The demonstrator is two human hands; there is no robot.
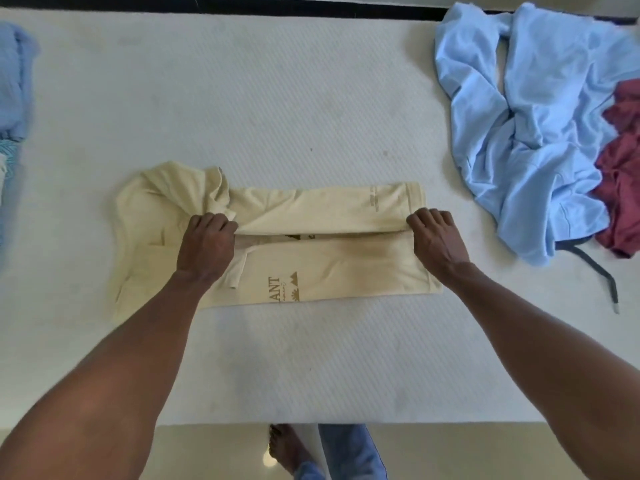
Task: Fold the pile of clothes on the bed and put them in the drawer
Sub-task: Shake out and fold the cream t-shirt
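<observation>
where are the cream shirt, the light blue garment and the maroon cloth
cream shirt (pixel 329 271): head view, lower folded panel
light blue garment (pixel 540 109): head view, crumpled middle
maroon cloth (pixel 620 188): head view, bunched part by right edge

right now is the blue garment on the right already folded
No, the blue garment lies crumpled on the bed beside a maroon one, while both hands hold the cream shirt.

A white mattress (pixel 277 98) with a fine diagonal quilted weave fills most of the view, evenly lit by soft daylight. A dark strip (pixel 311 3) runs along its far edge. Beyond the near edge lies a glossy beige floor (pixel 207 452).
</observation>
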